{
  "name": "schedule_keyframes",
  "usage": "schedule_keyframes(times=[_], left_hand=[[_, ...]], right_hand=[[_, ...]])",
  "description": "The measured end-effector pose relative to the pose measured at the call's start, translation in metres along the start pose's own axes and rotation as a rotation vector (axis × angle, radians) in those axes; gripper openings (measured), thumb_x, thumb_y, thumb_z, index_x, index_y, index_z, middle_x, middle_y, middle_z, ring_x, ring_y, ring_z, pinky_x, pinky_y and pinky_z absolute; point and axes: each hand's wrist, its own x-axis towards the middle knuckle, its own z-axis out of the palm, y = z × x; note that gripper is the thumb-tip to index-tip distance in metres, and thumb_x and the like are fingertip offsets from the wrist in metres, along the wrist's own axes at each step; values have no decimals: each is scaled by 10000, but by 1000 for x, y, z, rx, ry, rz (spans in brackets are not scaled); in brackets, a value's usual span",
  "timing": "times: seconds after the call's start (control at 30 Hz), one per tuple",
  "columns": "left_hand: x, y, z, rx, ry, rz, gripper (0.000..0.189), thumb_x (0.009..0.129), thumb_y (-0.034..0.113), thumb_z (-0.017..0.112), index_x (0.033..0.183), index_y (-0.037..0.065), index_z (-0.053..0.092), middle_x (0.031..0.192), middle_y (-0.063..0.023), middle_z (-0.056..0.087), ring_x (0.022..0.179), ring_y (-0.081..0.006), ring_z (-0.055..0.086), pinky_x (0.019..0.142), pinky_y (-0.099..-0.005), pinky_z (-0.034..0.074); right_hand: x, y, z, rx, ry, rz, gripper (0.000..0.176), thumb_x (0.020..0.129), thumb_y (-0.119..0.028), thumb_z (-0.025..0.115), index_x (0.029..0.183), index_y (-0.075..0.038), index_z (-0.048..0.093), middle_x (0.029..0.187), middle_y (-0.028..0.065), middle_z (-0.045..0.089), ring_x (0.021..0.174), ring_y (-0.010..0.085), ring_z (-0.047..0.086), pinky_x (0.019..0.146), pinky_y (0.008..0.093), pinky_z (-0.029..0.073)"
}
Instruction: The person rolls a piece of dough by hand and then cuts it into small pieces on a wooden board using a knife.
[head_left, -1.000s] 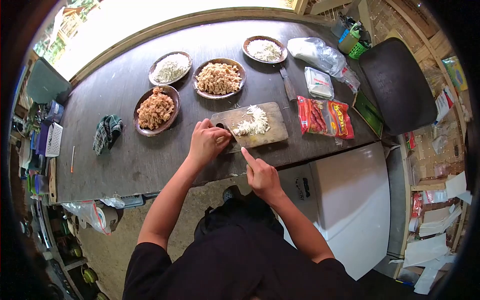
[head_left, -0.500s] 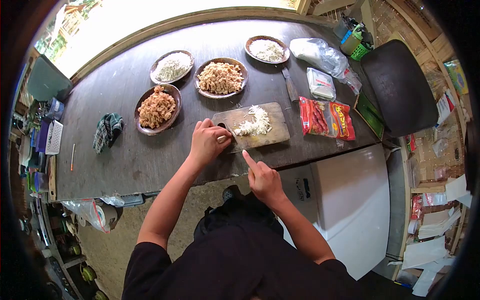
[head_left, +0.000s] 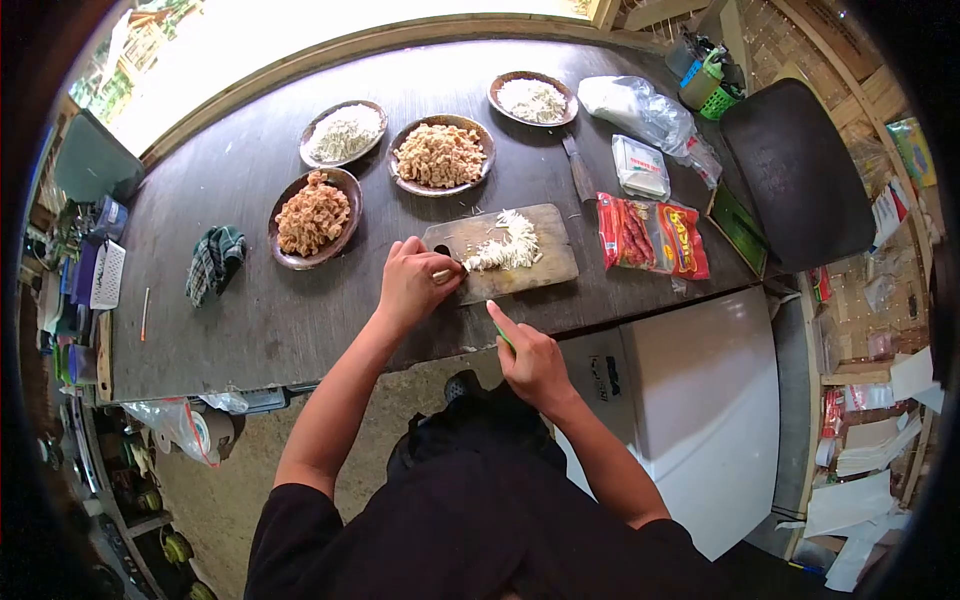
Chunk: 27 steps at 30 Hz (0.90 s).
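A wooden cutting board (head_left: 553, 274) lies near the table's front edge, with a small heap of pale chopped strips (head_left: 514, 244) on it. My left hand (head_left: 410, 282) is at the board's left end, its fingers pinched round a pale piece (head_left: 442, 275) that they mostly cover. Just off the board's front edge is my right hand (head_left: 534, 364), closed round the green handle of a knife (head_left: 504, 338). Its index finger stretches forward along the knife. The blade points toward the left fingertips and is hard to make out.
Behind the board stand plates of fried brown pieces (head_left: 440, 156) and plates of white strips (head_left: 533, 101). A red sausage packet (head_left: 652, 238), a brush-like tool (head_left: 578, 168) and plastic bags (head_left: 640, 108) lie to the right. A checked cloth (head_left: 215, 263) is at left.
My right hand has turned slightly, so the green knife handle now shows. The left hand stays at the board's left end, nearly unmoved.
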Motion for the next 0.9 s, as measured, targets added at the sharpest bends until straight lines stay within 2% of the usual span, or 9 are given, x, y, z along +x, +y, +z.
schedule_keyframes(times=[0.33, 0.43, 0.6, 0.73, 0.83, 0.9], left_hand=[[-1, 0, 2, 15, 11, -6, 117, 737, 270, 845, 830, 205, 815, 767, 42, 723, 843, -172, 600, 797, -343, 431], [-2, -1, 3, 21, 18, -10, 117, 741, 266, 842, 837, 206, 816, 808, 47, 744, 845, -169, 594, 790, -340, 428], [-2, 0, 0, 14, 16, 42, 142, 732, 239, 842, 862, 184, 821, 898, 41, 780, 868, -193, 588, 842, -349, 464], [-3, -3, 4, -21, 33, 39, 113, 746, 256, 833, 837, 191, 811, 887, 58, 776, 899, -195, 572, 871, -348, 459], [-4, -4, 4, -20, 28, 34, 115, 748, 254, 834, 834, 182, 811, 898, 57, 780, 896, -196, 570, 862, -349, 459], [-3, -4, 5, -6, 14, 26, 119, 749, 250, 836, 845, 181, 817, 903, 58, 782, 896, -194, 571, 860, -348, 459]], right_hand=[[6, 1, 10, -132, 36, -12, 592, 945, -104, 605, 1527, -183, 525, 763, 164, 582, 654, 395, 641, 610, 498, 540], [4, 0, 8, -98, 24, 27, 619, 927, -82, 611, 1529, -193, 518, 774, 163, 583, 712, 390, 633, 653, 502, 522], [-1, -6, 0, -80, -5, 27, 616, 929, -85, 613, 1528, -191, 520, 772, 164, 578, 707, 389, 628, 662, 504, 521], [-1, -4, 4, -62, 14, -8, 589, 956, -114, 601, 1534, -190, 516, 761, 168, 581, 656, 399, 640, 618, 506, 536], [1, -8, 3, -103, -29, 60, 614, 932, -89, 613, 1529, -202, 521, 772, 163, 576, 712, 389, 632, 667, 502, 523], [3, -3, 7, -126, -5, 32, 602, 943, -101, 610, 1531, -195, 520, 762, 162, 577, 683, 388, 640, 640, 502, 530]])
